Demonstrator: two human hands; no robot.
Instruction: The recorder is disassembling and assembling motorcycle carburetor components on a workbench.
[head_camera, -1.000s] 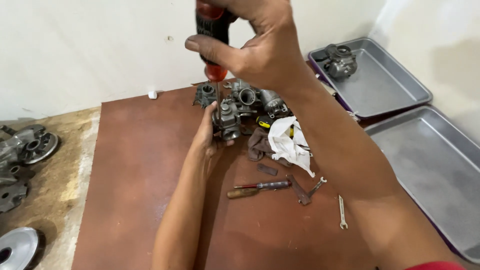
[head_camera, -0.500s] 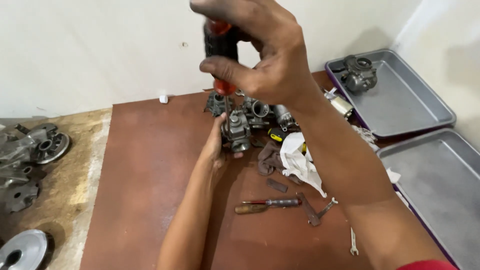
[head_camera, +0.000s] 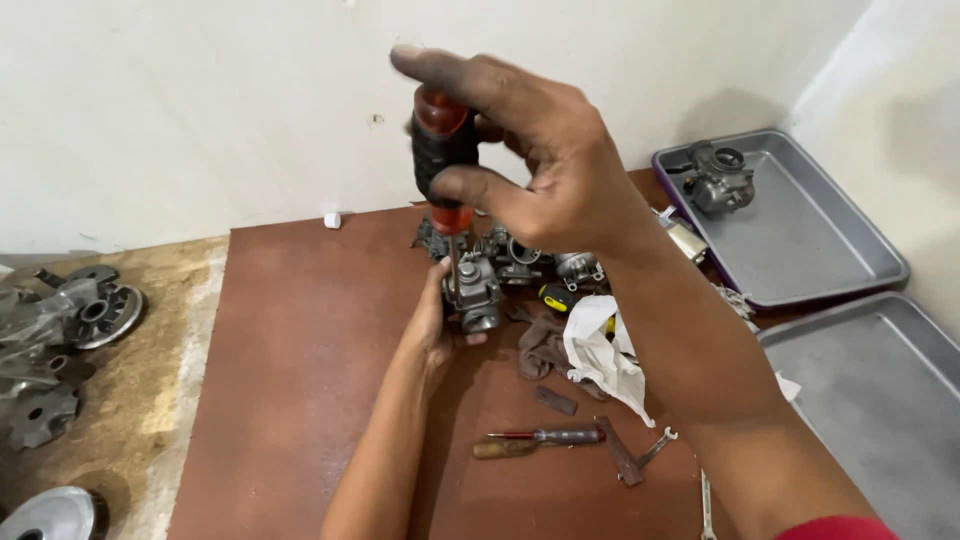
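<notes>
Since half a second ago the right hand (head_camera: 540, 165) has stayed on the screwdriver and the left hand (head_camera: 440, 320) on the part; the change in where they sit looks like head movement rather than hand movement. Far left, on the bare tan floor: grey cast-metal engine parts (head_camera: 60, 320), and a round silver disc (head_camera: 50, 515) at the bottom edge. Next, the reddish-brown mat (head_camera: 300, 360), with a small white block (head_camera: 332, 221) at its far edge by the wall. Left hand lies palm-in on the mat, fingers wrapped round the near side of a small grey metal carburettor (head_camera: 475, 295), holding it upright. Red-and-black-handled screwdriver (head_camera: 443, 160) stands vertical, its shaft running down into the top of the carburettor; right hand pinches the handle between thumb and forefinger, the other fingers loosely curled. More grey carburettor parts (head_camera: 530, 255) behind, touching one another. Right of these, a dark rag (head_camera: 545, 345) and a crumpled white cloth (head_camera: 600, 350). Nearer: a second screwdriver, wooden-handled (head_camera: 540, 440), lying flat, beside a small spanner (head_camera: 655, 448). Far right: two shallow grey metal trays (head_camera: 830, 260), the farther one holding another carburettor (head_camera: 718, 180).
</notes>
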